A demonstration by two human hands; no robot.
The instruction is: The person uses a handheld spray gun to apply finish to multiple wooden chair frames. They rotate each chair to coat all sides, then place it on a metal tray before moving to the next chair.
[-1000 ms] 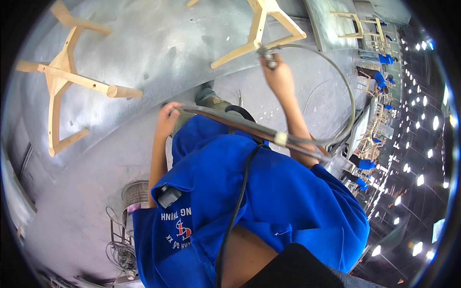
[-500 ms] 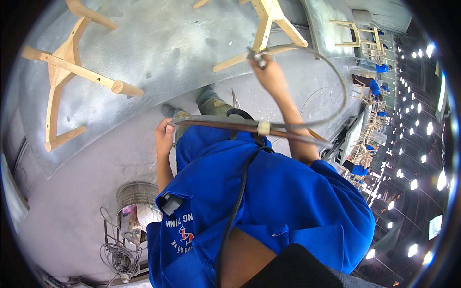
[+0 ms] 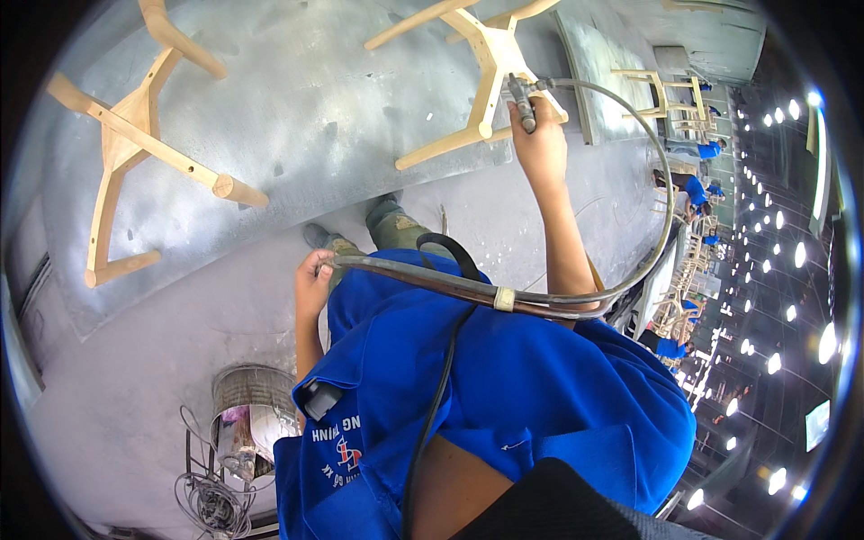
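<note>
My right hand (image 3: 542, 160) is raised ahead and closed around a small metal spray gun (image 3: 521, 101). A grey hose (image 3: 661, 148) leaves the gun, loops out to the right and comes back across my front. The gun is in front of a pale wooden chair frame (image 3: 495, 52), overlapping one of its legs in view. My left hand (image 3: 312, 277), at waist height, is closed on the far end of the bundled hoses (image 3: 418, 277). A cream tape band (image 3: 504, 299) ties the bundle together near my right forearm.
Another wooden chair frame (image 3: 132, 135) rests on the grey metal-topped table (image 3: 306, 99) at left. A metal bucket (image 3: 256, 387) and tangled cable (image 3: 216, 504) are on the floor at lower left. People in blue (image 3: 691, 191) work among chair frames at far right.
My right hand with the spray gun has moved right and slightly nearer, and the gun has turned. The hose loop has swung to the right. My left hand has stayed nearly in place.
</note>
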